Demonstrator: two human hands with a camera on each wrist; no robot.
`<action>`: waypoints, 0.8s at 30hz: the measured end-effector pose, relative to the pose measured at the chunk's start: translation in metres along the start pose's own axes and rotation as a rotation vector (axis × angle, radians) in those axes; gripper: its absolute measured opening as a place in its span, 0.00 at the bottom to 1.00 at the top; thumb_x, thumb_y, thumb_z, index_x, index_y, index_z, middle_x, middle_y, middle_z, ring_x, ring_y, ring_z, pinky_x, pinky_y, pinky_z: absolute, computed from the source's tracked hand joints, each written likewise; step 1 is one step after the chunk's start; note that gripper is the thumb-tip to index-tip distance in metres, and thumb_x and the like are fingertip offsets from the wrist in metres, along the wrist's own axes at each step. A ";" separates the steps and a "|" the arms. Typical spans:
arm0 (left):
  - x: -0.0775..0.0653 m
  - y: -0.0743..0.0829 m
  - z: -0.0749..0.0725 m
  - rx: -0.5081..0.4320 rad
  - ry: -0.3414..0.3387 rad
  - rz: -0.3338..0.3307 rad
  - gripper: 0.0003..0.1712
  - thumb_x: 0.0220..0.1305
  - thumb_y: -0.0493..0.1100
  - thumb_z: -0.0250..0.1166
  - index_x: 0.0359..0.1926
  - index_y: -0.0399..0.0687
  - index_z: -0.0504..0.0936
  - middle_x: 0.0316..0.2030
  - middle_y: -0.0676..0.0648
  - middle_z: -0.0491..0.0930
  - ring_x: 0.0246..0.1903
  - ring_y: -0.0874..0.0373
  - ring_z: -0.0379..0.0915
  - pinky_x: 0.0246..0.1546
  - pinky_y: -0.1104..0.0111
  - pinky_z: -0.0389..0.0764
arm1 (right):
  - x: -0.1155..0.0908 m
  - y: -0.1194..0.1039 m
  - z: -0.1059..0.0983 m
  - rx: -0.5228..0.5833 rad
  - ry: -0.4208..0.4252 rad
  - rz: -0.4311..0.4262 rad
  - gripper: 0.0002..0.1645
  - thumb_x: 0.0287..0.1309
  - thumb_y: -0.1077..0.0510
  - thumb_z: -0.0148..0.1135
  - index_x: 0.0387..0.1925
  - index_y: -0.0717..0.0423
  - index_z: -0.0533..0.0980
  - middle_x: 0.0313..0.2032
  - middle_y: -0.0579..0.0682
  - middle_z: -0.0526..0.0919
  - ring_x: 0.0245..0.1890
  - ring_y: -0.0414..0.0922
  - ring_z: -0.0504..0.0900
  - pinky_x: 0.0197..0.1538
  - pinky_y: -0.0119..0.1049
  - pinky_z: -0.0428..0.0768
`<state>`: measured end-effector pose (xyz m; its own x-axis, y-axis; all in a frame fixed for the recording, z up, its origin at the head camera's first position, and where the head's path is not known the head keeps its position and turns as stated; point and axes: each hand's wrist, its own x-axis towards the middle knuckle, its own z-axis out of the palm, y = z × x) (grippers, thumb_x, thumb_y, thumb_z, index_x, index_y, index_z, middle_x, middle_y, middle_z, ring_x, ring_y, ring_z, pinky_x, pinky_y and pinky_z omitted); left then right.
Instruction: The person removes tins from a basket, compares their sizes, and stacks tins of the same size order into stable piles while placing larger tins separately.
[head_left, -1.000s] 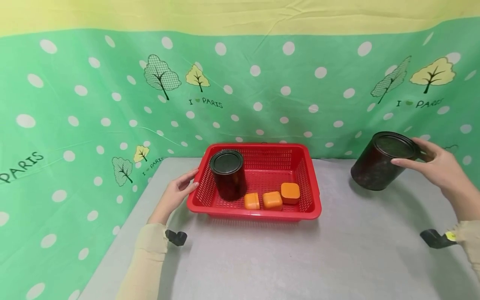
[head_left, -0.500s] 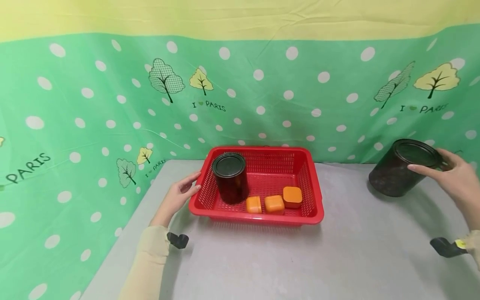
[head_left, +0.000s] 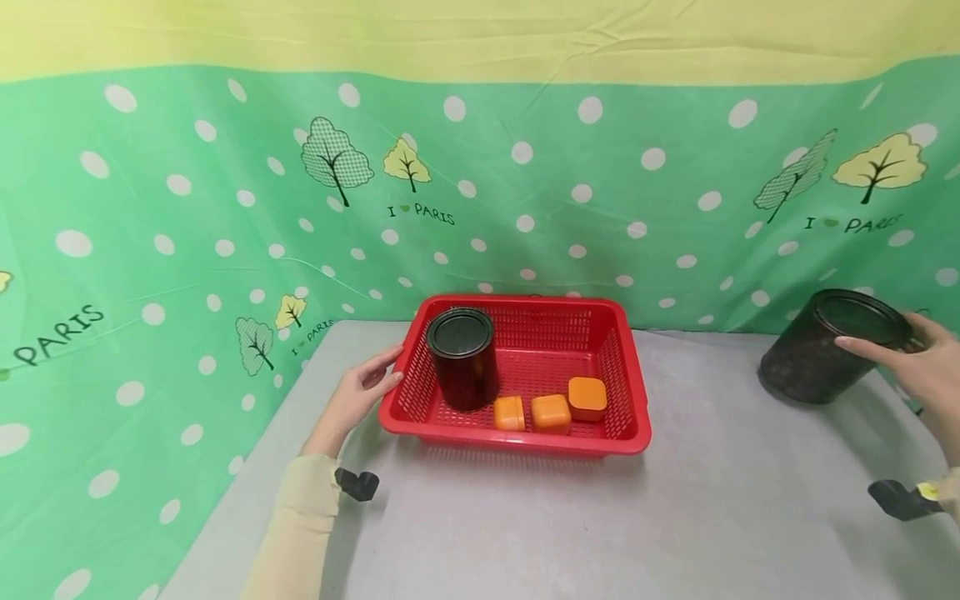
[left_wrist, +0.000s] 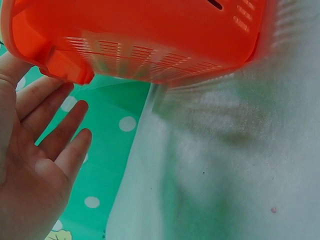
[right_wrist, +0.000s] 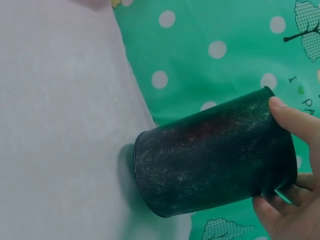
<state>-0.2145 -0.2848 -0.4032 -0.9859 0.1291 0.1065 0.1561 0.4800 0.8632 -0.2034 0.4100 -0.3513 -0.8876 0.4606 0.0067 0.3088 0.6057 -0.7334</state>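
Right grip [head_left: 930, 377] on can [head_left: 810, 354], axis leaning rightward

Pale grey table [head_left: 600, 533], smooth-topped, with a left edge slanting forward from the back left corner. Set directly on it, close to the back edge and not far from that corner: a red perforated basket [head_left: 517, 440], upright, long sides roughly along the back edge. Apart from the basket, a tiny reddish mark [left_wrist: 273, 210].
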 end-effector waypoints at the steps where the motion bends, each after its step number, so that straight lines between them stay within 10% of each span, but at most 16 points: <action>1: 0.000 0.000 0.000 0.000 0.001 0.000 0.33 0.70 0.45 0.63 0.73 0.49 0.67 0.73 0.40 0.64 0.73 0.40 0.59 0.70 0.54 0.67 | 0.001 0.001 0.000 -0.003 0.006 -0.001 0.59 0.66 0.40 0.57 0.78 0.63 0.34 0.77 0.69 0.36 0.76 0.71 0.43 0.71 0.69 0.60; 7: -0.004 0.015 0.001 0.014 -0.006 -0.002 0.32 0.70 0.44 0.62 0.72 0.45 0.67 0.73 0.38 0.64 0.73 0.37 0.58 0.70 0.51 0.66 | 0.000 0.007 0.002 0.009 0.040 0.007 0.55 0.66 0.42 0.57 0.78 0.62 0.39 0.78 0.68 0.40 0.76 0.68 0.46 0.71 0.62 0.65; 11: -0.009 0.031 0.000 0.021 -0.013 -0.008 0.31 0.71 0.41 0.61 0.72 0.38 0.66 0.72 0.34 0.63 0.72 0.35 0.58 0.70 0.49 0.65 | -0.001 0.011 0.004 0.080 0.052 0.034 0.56 0.66 0.43 0.58 0.79 0.58 0.36 0.78 0.66 0.38 0.78 0.65 0.42 0.76 0.65 0.51; 24: 0.001 -0.005 0.001 -0.007 0.006 0.027 0.32 0.70 0.46 0.63 0.72 0.48 0.68 0.73 0.41 0.65 0.73 0.42 0.59 0.70 0.56 0.66 | -0.005 0.020 0.012 0.167 0.039 0.123 0.61 0.64 0.39 0.59 0.79 0.52 0.31 0.79 0.60 0.33 0.79 0.59 0.36 0.79 0.58 0.47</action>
<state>-0.2158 -0.2861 -0.4081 -0.9816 0.1368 0.1332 0.1827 0.4706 0.8632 -0.1964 0.4121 -0.3737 -0.8319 0.5510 -0.0662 0.3503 0.4289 -0.8327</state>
